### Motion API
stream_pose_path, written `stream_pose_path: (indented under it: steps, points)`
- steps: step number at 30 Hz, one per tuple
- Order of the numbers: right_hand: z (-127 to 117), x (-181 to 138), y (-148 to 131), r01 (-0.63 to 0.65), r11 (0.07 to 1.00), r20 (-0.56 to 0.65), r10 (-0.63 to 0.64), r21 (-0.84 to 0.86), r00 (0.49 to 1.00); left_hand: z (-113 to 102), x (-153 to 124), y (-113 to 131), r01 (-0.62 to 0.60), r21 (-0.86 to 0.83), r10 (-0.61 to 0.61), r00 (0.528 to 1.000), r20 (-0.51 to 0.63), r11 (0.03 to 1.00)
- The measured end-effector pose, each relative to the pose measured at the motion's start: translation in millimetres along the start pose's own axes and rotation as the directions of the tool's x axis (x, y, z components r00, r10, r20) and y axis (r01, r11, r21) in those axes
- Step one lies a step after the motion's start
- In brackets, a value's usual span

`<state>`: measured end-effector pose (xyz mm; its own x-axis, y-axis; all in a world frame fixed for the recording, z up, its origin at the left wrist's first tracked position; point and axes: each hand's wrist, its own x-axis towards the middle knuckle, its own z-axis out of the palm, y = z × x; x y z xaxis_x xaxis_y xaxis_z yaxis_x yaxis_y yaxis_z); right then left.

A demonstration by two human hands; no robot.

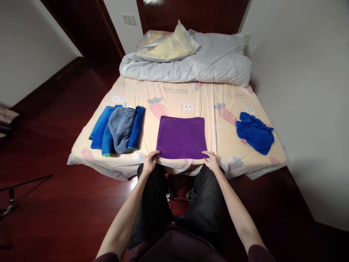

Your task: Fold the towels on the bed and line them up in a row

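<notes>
Shirt (174, 245) is seen nearest; purple cloth (182, 136) is laid on bed (223, 145), near corners pinched in left hand (149, 162) and right hand (212, 161) fingers, likely so its edge is kept straight.

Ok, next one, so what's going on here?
A person has a purple cloth lying flat on the bed, its near corners held by the left hand and right hand. To its left, a gray cloth lies among blue cloths; to its right is a crumpled blue cloth.
</notes>
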<state>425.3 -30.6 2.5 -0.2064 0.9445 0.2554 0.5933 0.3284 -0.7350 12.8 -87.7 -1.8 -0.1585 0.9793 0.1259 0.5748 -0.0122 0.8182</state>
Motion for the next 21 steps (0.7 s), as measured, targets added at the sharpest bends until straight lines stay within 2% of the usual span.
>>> stream_pose_path:
  steps: [3,9,13,21]
  points:
    - [0.4,4.7,0.9,-0.021,1.0,0.001,0.021,-0.012,1.0,0.7,1.3,-0.8,0.015,0.001,-0.015,1.0,-0.008,1.0]
    - [8.9,8.5,7.1,0.076,0.992,-0.029,-0.079,-0.104,0.996,2.0,2.0,-8.1,-0.009,0.006,0.009,1.0,-0.028,1.0]
    - [11.8,8.9,14.1,0.091,0.994,-0.073,-0.095,-0.057,0.993,3.7,4.5,-14.5,-0.058,-0.001,0.058,0.996,-0.063,0.998]
    - [10.2,10.5,14.5,0.057,0.998,-0.111,-0.056,0.007,0.992,4.3,5.6,-15.9,-0.06,-0.037,0.056,0.994,-0.09,0.998]
